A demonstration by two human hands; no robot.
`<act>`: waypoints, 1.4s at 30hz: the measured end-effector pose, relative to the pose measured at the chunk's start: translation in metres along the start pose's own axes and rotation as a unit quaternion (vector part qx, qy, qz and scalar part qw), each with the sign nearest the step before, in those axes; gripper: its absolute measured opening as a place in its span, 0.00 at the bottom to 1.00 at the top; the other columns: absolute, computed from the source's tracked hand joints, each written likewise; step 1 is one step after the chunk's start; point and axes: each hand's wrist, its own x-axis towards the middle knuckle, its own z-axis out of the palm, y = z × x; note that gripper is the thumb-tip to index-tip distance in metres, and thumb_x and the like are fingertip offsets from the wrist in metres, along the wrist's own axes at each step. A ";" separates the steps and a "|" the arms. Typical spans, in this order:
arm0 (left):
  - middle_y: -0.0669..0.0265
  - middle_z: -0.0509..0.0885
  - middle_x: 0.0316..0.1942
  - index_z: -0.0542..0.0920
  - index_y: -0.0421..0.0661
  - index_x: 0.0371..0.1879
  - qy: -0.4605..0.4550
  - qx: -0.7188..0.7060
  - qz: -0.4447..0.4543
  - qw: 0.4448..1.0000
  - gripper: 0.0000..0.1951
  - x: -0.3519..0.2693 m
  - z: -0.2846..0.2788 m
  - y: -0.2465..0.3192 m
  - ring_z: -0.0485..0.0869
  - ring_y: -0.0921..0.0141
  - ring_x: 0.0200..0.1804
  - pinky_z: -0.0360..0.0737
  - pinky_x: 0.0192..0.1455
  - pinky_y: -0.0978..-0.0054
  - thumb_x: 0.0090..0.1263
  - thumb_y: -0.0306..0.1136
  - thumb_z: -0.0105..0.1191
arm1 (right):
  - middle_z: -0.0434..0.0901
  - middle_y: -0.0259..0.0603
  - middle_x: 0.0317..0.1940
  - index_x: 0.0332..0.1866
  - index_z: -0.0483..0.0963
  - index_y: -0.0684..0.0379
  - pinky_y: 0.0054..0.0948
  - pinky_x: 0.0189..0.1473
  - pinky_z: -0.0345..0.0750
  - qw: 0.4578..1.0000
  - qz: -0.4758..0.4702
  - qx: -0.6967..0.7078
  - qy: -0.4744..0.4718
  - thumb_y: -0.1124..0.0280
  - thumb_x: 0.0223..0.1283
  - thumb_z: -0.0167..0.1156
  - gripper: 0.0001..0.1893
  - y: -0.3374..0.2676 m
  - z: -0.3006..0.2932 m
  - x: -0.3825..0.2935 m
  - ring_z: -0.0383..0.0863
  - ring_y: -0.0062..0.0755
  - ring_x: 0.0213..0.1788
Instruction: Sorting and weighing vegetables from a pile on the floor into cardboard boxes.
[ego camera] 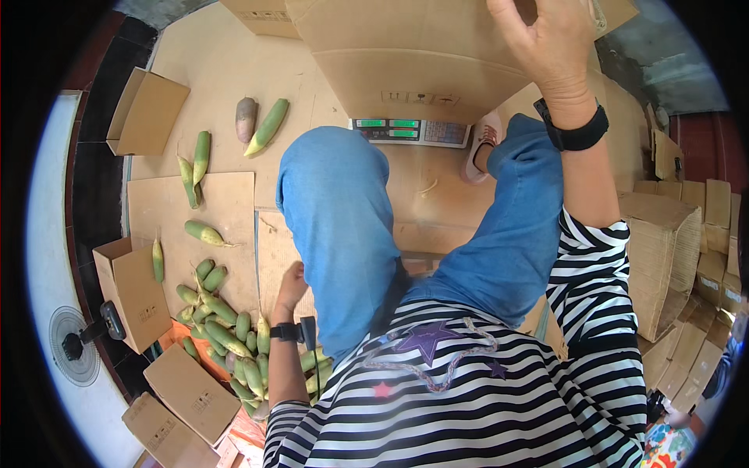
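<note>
A large cardboard box (pixel 409 64) stands in front of me at the top, on a digital scale (pixel 404 132) with lit green displays. At the box's right side my right hand (pixel 547 41) is raised, its thumb apart from the fingers; the fingertips are cut off by the picture's edge. My left hand (pixel 292 286) is beside my left knee, fingers partly hidden behind the leg, so its hold cannot be seen. Left of it lies a pile of green radishes (pixel 225 333). Farther up are a purplish radish (pixel 246 120) and a green radish (pixel 268 127), side by side on cardboard.
Open cardboard boxes (pixel 149 114) line the left wall, near a fan (pixel 74 346). A worn large box (pixel 661 257) stands at the right, with stacked cartons (pixel 717 205) behind it. More radishes (pixel 201 158) lie on the cardboard-covered floor. Part of another person (pixel 670 447) shows at bottom right.
</note>
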 end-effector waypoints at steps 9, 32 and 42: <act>0.66 0.76 0.41 0.72 0.38 0.48 0.122 -0.080 0.168 0.975 0.11 0.010 -0.031 0.168 0.74 0.76 0.43 0.71 0.48 0.78 0.70 0.29 0.47 | 0.75 0.43 0.29 0.33 0.73 0.60 0.37 0.38 0.68 0.994 0.048 0.013 -0.096 0.69 0.48 0.59 0.08 0.003 -0.009 -0.003 0.74 0.42 0.35; 0.53 0.70 0.57 0.70 0.39 0.55 0.192 0.268 0.374 0.867 0.28 -0.026 -0.007 0.301 0.69 0.56 0.59 0.64 0.62 0.64 0.56 0.35 0.61 | 0.70 0.43 0.29 0.32 0.68 0.58 0.40 0.45 0.65 0.995 0.045 0.006 -0.090 0.67 0.45 0.61 0.11 0.009 -0.009 -0.011 0.69 0.45 0.37; 0.58 0.76 0.51 0.76 0.41 0.48 0.166 0.337 0.418 0.827 0.26 0.003 -0.016 0.305 0.72 0.56 0.54 0.69 0.56 0.64 0.50 0.41 0.65 | 0.70 0.43 0.27 0.29 0.67 0.58 0.40 0.42 0.64 0.989 0.042 -0.059 -0.132 0.66 0.46 0.60 0.10 -0.007 -0.014 -0.003 0.70 0.44 0.35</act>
